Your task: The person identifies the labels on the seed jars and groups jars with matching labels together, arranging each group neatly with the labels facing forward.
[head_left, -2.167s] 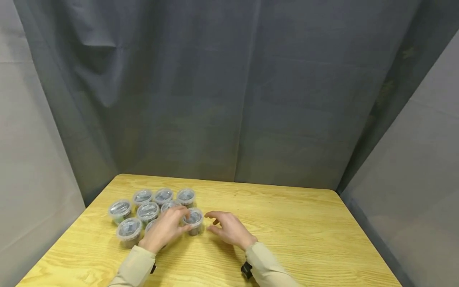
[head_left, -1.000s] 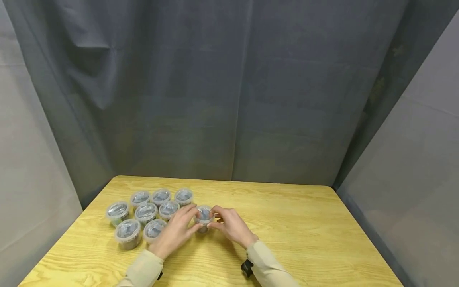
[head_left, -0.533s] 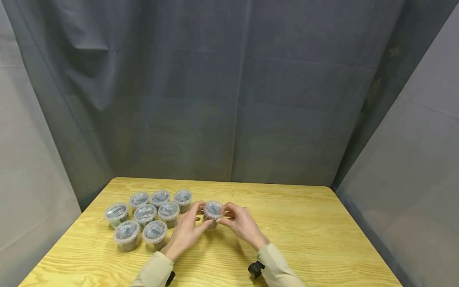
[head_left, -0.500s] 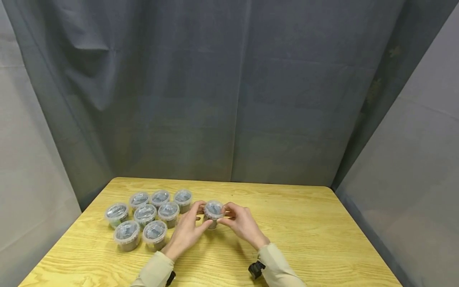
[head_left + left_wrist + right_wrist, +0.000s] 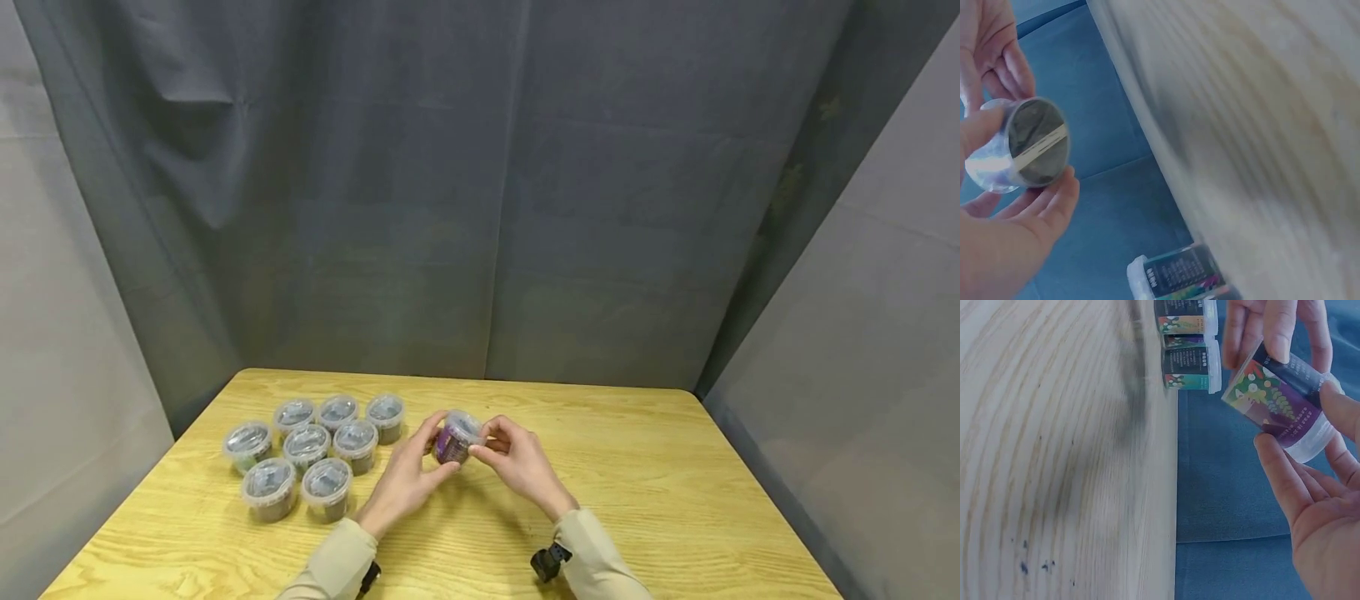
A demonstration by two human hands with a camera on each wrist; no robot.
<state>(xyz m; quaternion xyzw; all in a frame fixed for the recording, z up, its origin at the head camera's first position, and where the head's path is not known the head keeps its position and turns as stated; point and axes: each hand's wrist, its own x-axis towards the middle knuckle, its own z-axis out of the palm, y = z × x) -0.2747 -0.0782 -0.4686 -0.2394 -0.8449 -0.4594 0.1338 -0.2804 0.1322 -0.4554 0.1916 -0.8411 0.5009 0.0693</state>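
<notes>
Just above the table, both hands hold a small clear plastic tub (image 5: 452,442) with a lid and a purple label. It tilts, lid toward the right hand. My left hand (image 5: 406,482) grips it around the lower part, while my right hand (image 5: 527,469) pinches it near the lid. In the right wrist view the tub's label (image 5: 1272,400) shows colourful drawings on purple and dark panels. The left wrist view shows the tub's dark base (image 5: 1038,140) crossed by a pale strip. Several similar lidded tubs (image 5: 327,492) stand upright to the left.
The wooden table (image 5: 637,483) extends to the right of the hands. A dark grey curtain (image 5: 480,208) hangs behind it, with pale panels (image 5: 862,350) at both sides. Near the left hand's forearm stands the closest tub of the group.
The left hand comes away from the group; both hands take the tub, lift it and carry it right. Its side has now tipped into view, showing the purple label.
</notes>
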